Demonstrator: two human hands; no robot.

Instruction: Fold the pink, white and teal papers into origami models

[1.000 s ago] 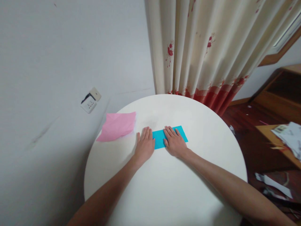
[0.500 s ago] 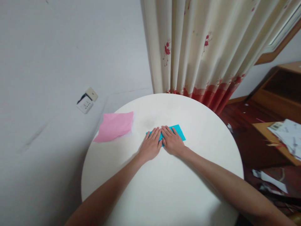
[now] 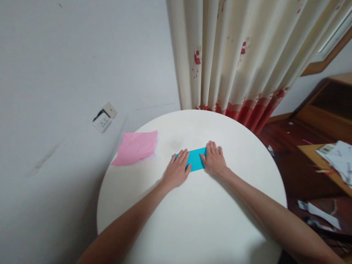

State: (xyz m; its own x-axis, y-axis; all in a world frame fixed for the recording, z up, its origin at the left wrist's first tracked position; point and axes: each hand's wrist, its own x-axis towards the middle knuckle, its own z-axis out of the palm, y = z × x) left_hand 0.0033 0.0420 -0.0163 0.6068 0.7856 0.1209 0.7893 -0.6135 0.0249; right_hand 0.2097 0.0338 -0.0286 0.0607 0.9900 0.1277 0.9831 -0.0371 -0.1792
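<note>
- Blue paper (image 3: 196,160): folded into a narrow strip, lying flat near the table's (image 3: 192,220) middle.
- Left hand (image 3: 177,169): fingers spread, palm flat on the strip's left end.
- Right hand (image 3: 215,162): flat, covering its right end.
- Pink paper (image 3: 136,147): far left, untouched, overhanging the edge.
- Progress: one fold pressed; nothing shaped yet.

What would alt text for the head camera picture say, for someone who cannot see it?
Two bare hands, left hand and right hand, press flat on the ends of a blue folded paper on a round white table. A pink paper lies at the table's left edge, and a flowered curtain hangs behind.
</note>
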